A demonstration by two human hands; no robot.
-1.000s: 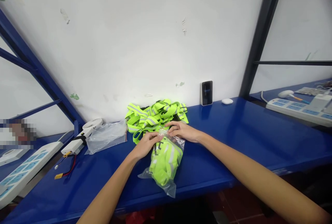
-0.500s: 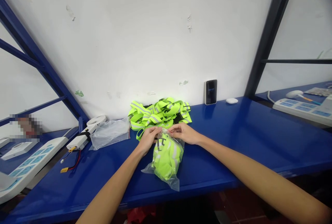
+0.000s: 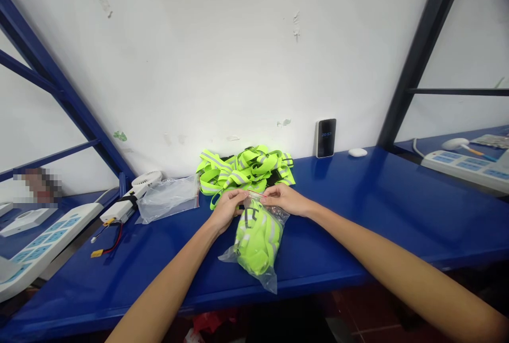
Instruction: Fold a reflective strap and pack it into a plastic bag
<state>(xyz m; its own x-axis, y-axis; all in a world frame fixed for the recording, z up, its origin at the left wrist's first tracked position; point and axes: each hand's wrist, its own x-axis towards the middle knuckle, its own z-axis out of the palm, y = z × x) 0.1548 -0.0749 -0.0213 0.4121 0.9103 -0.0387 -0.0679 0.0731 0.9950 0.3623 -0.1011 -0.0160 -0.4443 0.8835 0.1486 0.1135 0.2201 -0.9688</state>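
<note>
A clear zip bag point(image 3: 256, 242) stuffed with a folded neon-yellow reflective vest lies on the blue shelf point(image 3: 358, 210) in front of me. My left hand point(image 3: 227, 208) pinches the left end of the bag's red-lined mouth. My right hand point(image 3: 284, 200) pinches the right end of the same mouth. Just behind the hands sits a loose pile of neon-yellow reflective vests point(image 3: 244, 168) against the white wall.
Left of the pile lie empty clear bags point(image 3: 169, 205), a small white fan point(image 3: 146, 178), a white device with a red wire point(image 3: 115, 213) and a power strip point(image 3: 37, 242). A phone point(image 3: 326, 138) leans on the wall; a white earbud case point(image 3: 357, 152) lies beside it.
Both hands have drawn closer along the bag's mouth and now pinch its top edge. The bag shifted slightly; the view drifted a little.
</note>
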